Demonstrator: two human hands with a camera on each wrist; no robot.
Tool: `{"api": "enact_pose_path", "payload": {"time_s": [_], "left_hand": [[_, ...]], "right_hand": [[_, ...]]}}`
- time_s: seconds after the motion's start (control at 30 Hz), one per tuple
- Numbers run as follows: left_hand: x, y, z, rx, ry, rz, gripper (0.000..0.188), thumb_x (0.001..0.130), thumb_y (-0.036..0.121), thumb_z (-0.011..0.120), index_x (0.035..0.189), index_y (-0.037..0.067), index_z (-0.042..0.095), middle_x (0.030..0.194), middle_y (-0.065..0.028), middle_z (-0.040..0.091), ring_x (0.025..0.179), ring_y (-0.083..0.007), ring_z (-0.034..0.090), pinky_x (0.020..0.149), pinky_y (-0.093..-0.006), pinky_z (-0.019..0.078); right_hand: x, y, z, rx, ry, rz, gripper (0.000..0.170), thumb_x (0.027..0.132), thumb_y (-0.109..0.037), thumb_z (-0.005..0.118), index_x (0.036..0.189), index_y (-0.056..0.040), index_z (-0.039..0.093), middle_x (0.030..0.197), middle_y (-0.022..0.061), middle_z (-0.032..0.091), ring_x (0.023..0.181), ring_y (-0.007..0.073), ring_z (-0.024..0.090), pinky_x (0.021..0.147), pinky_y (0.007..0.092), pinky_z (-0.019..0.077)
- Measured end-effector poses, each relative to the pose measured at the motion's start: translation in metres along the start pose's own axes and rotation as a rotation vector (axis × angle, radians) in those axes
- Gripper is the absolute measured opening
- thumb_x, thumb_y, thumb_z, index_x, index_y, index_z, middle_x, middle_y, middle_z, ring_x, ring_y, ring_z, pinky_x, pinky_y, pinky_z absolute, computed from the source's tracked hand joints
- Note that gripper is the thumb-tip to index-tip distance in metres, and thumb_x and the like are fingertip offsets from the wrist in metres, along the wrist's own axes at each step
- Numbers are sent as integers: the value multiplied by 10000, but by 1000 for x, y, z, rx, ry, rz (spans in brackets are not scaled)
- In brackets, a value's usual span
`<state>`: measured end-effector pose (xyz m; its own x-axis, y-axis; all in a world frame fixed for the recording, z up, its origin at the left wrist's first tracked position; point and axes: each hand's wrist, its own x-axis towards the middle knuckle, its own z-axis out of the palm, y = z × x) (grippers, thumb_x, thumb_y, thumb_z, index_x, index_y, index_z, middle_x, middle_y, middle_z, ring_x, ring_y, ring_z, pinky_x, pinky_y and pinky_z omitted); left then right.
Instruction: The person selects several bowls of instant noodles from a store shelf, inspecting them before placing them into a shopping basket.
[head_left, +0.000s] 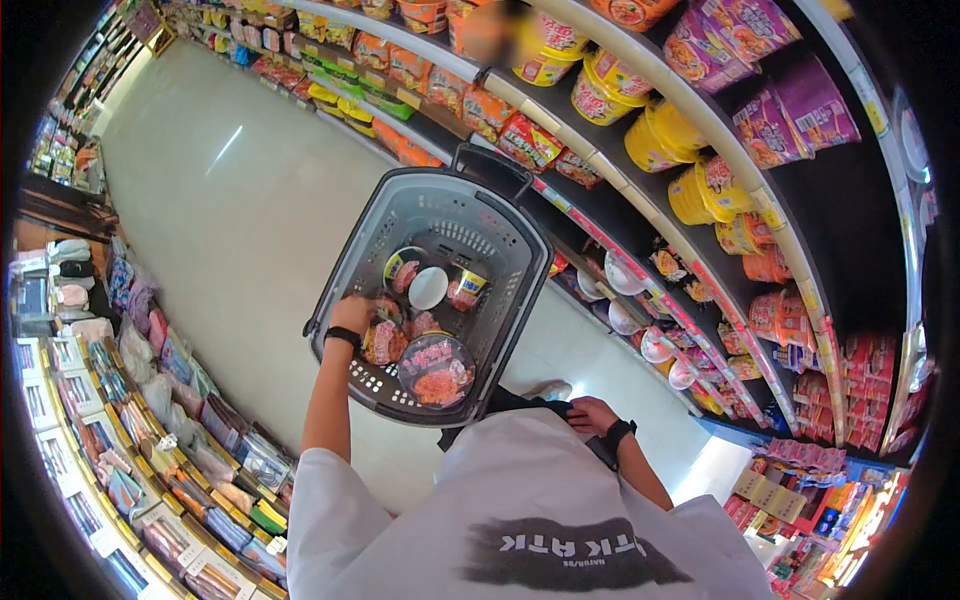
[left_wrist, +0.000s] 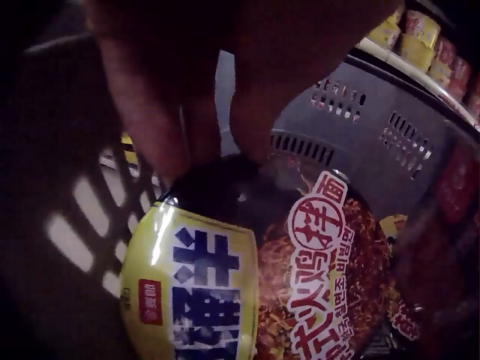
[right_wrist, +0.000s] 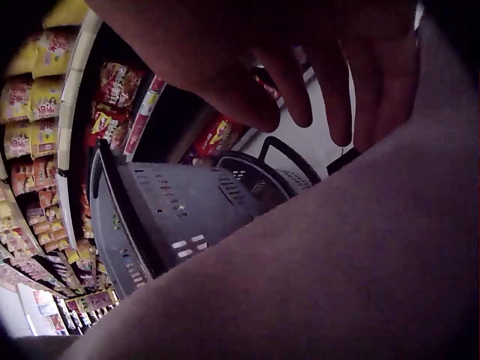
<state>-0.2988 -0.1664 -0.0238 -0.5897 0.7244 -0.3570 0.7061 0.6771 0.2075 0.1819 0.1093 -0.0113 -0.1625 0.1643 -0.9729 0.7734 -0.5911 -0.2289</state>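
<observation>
One grey basket is turned mouth-up, seemingly for easy reach; inside, a noodle bowl is pinched edge-on, apparently for control, by the left hand's fingers; the right hand's are left loose.

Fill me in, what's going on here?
A person is in a shop aisle with a grey basket containing several noodle tubs. Their left grip is down inside it, at the edge of a yellow-labelled tub; whether the tub is firmly held is hard to tell. The right grip is by the waist, with no noodle tub in it.
</observation>
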Motion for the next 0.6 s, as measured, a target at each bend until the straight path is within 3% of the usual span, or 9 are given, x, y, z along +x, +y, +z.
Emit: {"api": "enact_pose_path", "payload": {"time_s": [0.07,0.1,0.27,0.33,0.4,0.47,0.5,0.6], "left_hand": [[13,-8,19,88,-50,-67,110,740,214,681,823,151,716,912,-99,668,879,-285,654,732,-412,540],[35,-18,49,24,-70,-184,148,758,235,653,853,137,712,927,-135,675,896,-302,656,762,-418,538],[72,4,34,-205,43,-167,328,824,393,594,975,118,692,929,-178,671,903,-341,645,801,-448,517],[90,12,28,-237,25,-195,530,853,548,530,1071,83,656,954,-188,670,902,-351,642,826,-449,500],[109,11,29,-377,-53,-188,564,829,576,557,1055,68,655,923,-191,674,889,-341,649,819,-434,505],[122,6,45,-569,-83,-257,561,813,560,593,1059,59,649,882,-186,677,891,-335,654,830,-435,501],[133,7,42,-416,-149,-225,532,802,472,649,1128,53,611,846,-154,688,870,-328,663,813,-430,512],[164,-14,110,-285,70,-96,611,750,391,720,1232,61,541,963,-150,681,952,-333,640,860,-417,500]], "right_hand": [[0,0,2,-17,-1,11,375,912,-283,555,1237,-104,503,1156,132,580,972,245,594,856,403,501],[1,-2,2,-25,2,14,373,912,-285,555,1236,-106,506,1156,130,580,970,245,594,855,401,502],[-5,9,-3,-50,15,-17,412,895,-295,586,1234,-79,498,1141,138,581,976,265,602,838,415,515],[-11,15,-4,-46,42,-4,400,890,-268,586,1231,-76,505,1114,122,592,955,249,606,829,405,517],[-21,19,0,-31,80,26,392,884,-237,585,1231,-71,510,1085,105,601,937,232,608,818,397,518],[-29,27,0,3,100,38,388,876,-211,584,1229,-66,517,1067,93,609,932,219,608,814,388,517],[-34,30,0,19,111,45,386,872,-199,583,1228,-63,520,1058,87,612,930,213,608,812,383,516],[-50,32,10,12,141,59,377,869,-202,584,1216,-64,531,1049,80,615,929,207,606,807,372,511]]}}
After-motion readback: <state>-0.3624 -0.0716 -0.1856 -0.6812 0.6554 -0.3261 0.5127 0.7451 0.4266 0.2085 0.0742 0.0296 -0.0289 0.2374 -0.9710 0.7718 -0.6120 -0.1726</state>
